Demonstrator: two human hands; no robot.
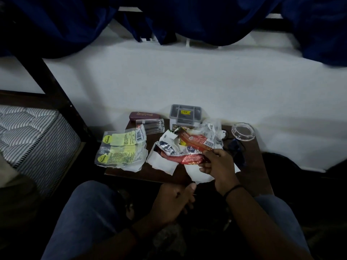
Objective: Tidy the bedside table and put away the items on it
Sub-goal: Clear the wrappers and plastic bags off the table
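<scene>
A small dark wooden bedside table [251,175] stands against the white wall. My right hand [217,166] pinches a red snack wrapper [195,145] lying in a heap of crumpled wrappers and white paper [163,164] at the table's middle. My left hand [174,199] hovers below the table's front edge with its fingers loosely curled, holding nothing. A clear packet with yellow labels [120,149] hangs over the table's left edge.
At the back stand a maroon case [144,115], a clear plastic box [152,125] and a grey compartment box [185,115]. A glass ashtray [243,132] and a dark blue object [235,147] sit at the right. A striped mattress [33,136] lies left; blue curtains [187,19] hang above.
</scene>
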